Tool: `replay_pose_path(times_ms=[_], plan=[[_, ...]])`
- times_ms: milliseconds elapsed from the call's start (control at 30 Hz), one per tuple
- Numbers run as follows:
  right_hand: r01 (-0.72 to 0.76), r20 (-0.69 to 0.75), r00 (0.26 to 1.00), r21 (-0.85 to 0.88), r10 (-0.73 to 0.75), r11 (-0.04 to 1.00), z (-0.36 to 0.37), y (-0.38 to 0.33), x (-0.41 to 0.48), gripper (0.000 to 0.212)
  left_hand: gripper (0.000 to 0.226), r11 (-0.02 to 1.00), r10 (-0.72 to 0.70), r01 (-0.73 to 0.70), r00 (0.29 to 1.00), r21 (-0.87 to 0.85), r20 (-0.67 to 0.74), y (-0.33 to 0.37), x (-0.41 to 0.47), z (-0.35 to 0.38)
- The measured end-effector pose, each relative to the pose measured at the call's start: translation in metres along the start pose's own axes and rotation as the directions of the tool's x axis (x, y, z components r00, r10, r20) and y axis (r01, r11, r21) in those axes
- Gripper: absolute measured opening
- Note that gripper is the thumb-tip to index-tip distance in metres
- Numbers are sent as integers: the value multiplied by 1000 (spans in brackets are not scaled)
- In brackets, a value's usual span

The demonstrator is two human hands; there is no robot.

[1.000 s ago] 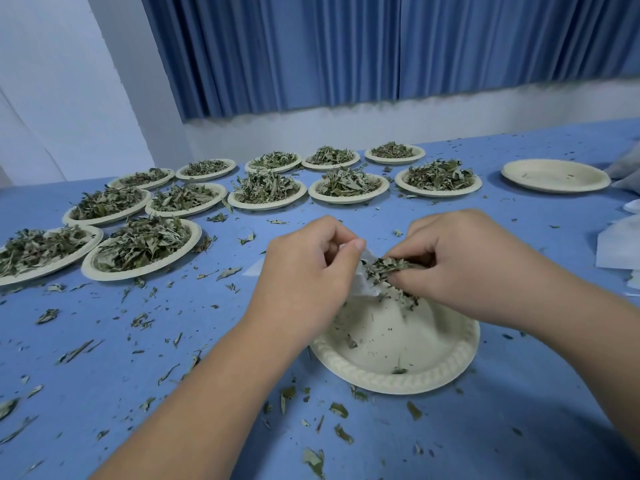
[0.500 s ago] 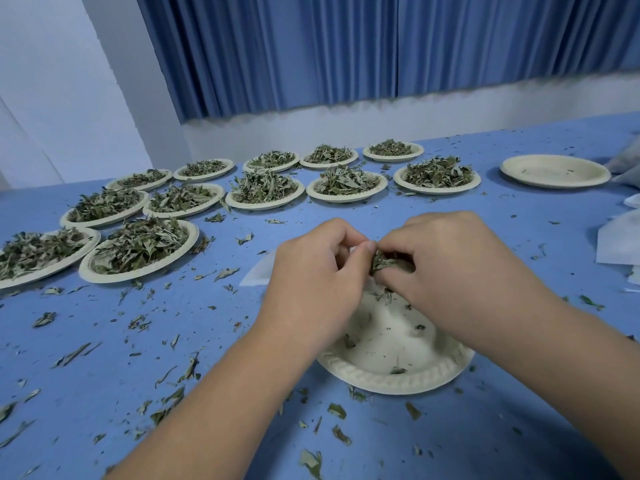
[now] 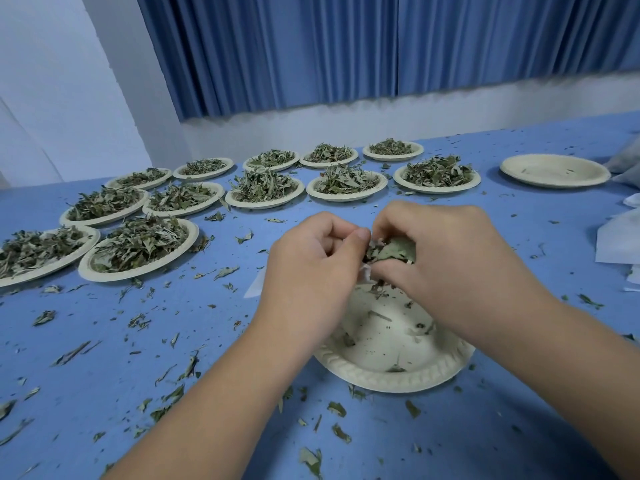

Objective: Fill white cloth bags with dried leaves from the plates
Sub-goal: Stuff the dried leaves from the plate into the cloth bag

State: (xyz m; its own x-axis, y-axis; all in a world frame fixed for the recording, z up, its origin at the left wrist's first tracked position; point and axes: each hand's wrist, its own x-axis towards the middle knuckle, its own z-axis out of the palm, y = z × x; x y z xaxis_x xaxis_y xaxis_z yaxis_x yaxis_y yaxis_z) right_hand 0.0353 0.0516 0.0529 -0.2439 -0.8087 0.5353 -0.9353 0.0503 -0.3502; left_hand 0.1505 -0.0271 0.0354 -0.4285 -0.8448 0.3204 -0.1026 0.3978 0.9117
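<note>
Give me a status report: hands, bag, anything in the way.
Left hand pinching white cloth bag open. Right hand stuffing dried leaves in, over near-empty plate. Nothing blocking.

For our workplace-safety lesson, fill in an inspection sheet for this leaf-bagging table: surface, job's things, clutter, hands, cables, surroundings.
Surface: blue table, littered with leaf bits.
Job's things: white cloth bag held over a nearly empty plate; twelve heaped plates behind and to the left; one bare plate far right.
Clutter: loose leaf bits all over; white cloths at the right edge.
Hands: left hand pinches the bag; right hand grips a clump of dried leaves at its mouth.
Cables: nothing seen.
Surroundings: blue curtain, white wall.
</note>
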Motion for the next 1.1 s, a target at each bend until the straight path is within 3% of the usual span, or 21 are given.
replay_pose_path(times_ms=[100,233,467,700,933,1100], plan=[[59,3,998,-17,-59,998,1,2,2,10,14,997,-28,29,999,-75,20,0,0,0],[92,78,993,-28,-90,995,2,5,4,14,14,997,-22,24,1000,-78,18,-2,0,0],[-9,164,986,241,-32,970,-5,9,6,30,14,992,-54,52,999,-119,-9,-5,4,-4],[-52,11,999,369,51,928,-4,12,6,12,15,995,-53,51,998,-80,-17,-5,5,-5],[96,-8,995,228,-97,969,7,9,5,4,17,997,-54,53,999,-60,1,-4,4,-4],[115,-31,993,235,-111,965,9,12,6,3,15,987,-86,86,996,-132,6,-3,5,-5]])
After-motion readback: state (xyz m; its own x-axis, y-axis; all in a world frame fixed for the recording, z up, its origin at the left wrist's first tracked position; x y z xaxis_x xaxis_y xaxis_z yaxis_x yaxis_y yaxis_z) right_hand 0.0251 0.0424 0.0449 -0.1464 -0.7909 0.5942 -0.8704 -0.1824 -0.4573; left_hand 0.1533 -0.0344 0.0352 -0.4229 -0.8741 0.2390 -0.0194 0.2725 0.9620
